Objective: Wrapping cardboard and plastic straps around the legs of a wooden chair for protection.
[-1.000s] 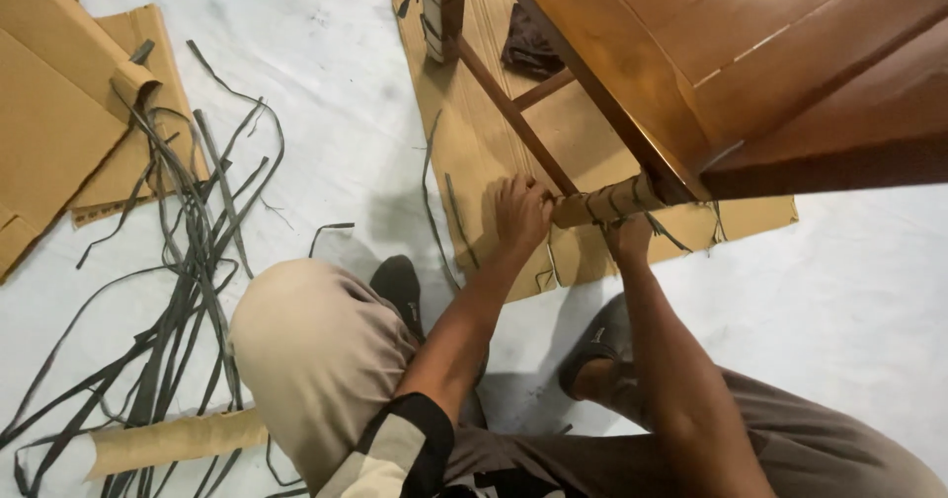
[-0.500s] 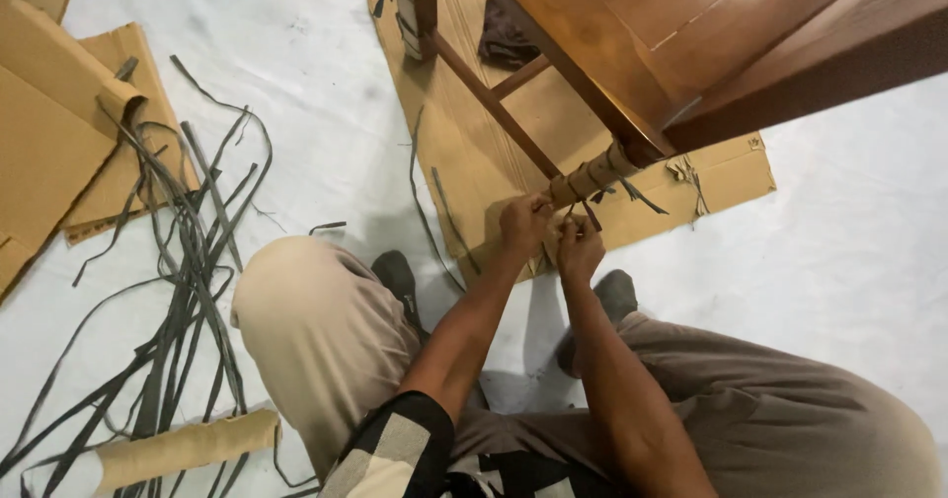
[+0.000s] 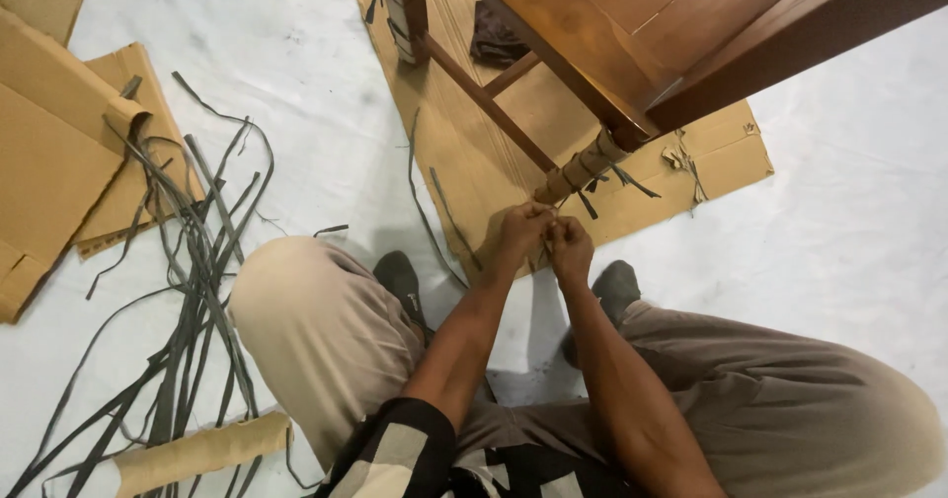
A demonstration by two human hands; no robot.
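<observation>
A brown wooden table [image 3: 691, 24] stands over a flattened cardboard sheet [image 3: 474, 153]. Its near leg [image 3: 583, 167] is wrapped in tan paper tied with dark straps. My left hand [image 3: 521, 229] and my right hand [image 3: 570, 246] meet at the foot of that leg, fingers pinched together on a dark strap end. The strap itself is mostly hidden between my fingers. My knees are spread to either side, with dark shoes near the cardboard's edge.
A tangle of several loose dark straps [image 3: 188, 261] lies on the white floor at left. Folded cardboard pieces [image 3: 59, 153] sit at far left, a paper roll [image 3: 197, 449] at bottom left. A dark cloth [image 3: 494, 39] lies under the table beside a second wrapped leg [image 3: 405, 14].
Both hands have slid down from the upper part of the wrapped leg to its foot and come together. The view has shifted so the table sits higher and farther right.
</observation>
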